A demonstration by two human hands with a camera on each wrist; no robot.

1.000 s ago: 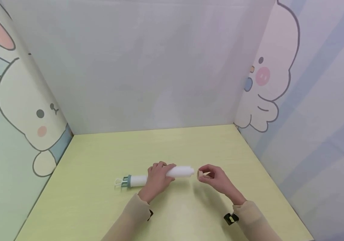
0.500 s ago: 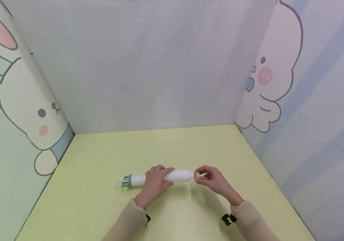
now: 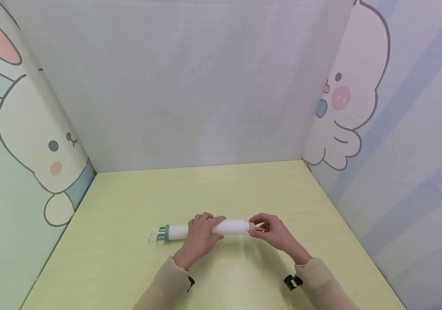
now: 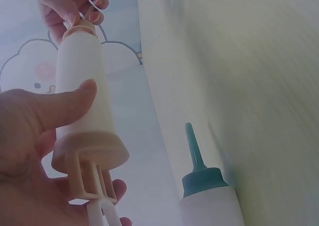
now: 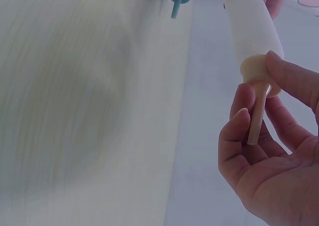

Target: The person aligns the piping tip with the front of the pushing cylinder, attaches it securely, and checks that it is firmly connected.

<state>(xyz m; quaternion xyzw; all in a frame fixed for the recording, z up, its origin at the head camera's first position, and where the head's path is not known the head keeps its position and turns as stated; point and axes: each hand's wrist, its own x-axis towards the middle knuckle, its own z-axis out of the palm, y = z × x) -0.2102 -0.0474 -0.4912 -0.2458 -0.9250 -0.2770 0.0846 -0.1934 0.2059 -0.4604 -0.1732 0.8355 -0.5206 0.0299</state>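
Observation:
My left hand (image 3: 199, 236) grips a white syringe-like tube (image 3: 232, 227) lying sideways. Its beige collar (image 4: 89, 148) and the white plunger handle (image 4: 103, 212) show in the left wrist view. With thumb and fingertips my right hand (image 3: 274, 232) pinches a beige nozzle cap (image 5: 256, 111), whose wide rim meets the tube's narrow end. The nozzle's thin spout points back between the right fingers. Below the left hand, a second white tube (image 3: 178, 232) lies on the table, with a teal collar (image 3: 162, 233) at its left and a teal nozzle (image 4: 202, 178) in the left wrist view.
The pale yellow table (image 3: 135, 193) spreads out under both hands. A plain light wall (image 3: 197, 86) stands behind it, with cartoon-printed panels to the left (image 3: 31, 137) and right (image 3: 360, 86).
My right hand has brought the nozzle cap leftward onto the tube's end, closing the gap between them. The held tube's right end has dipped slightly; the second tube stays put.

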